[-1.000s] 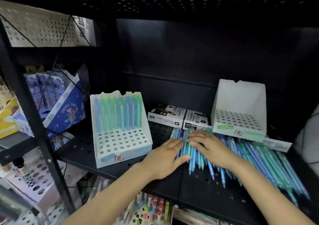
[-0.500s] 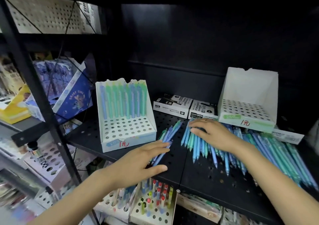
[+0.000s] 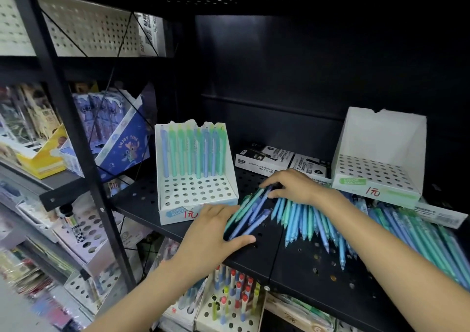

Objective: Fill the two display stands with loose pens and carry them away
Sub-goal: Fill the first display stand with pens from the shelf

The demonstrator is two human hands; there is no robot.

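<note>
On the black perforated shelf, the left white display stand (image 3: 195,194) has one back row of blue and green pens; its front holes are bare. The right display stand (image 3: 376,176) holds no pens. A wide pile of loose blue and green pens (image 3: 381,232) lies in front of it. A small bunch of pens (image 3: 250,217) lies slanted between my hands. My left hand (image 3: 211,232) grips the bunch's lower end between thumb and fingers. My right hand (image 3: 297,186) touches its upper ends with its fingertips.
Black-and-white marker boxes (image 3: 279,158) lie at the back between the stands. A black upright post (image 3: 84,153) stands left of the shelf, with a blue cartoon pen box (image 3: 122,148) beyond it. More pen stands (image 3: 229,303) sit on the shelf below.
The small bunch has been drawn left, away from the big pile. My left hand has closed round its lower end, and my right hand has moved from the pile to its upper ends.
</note>
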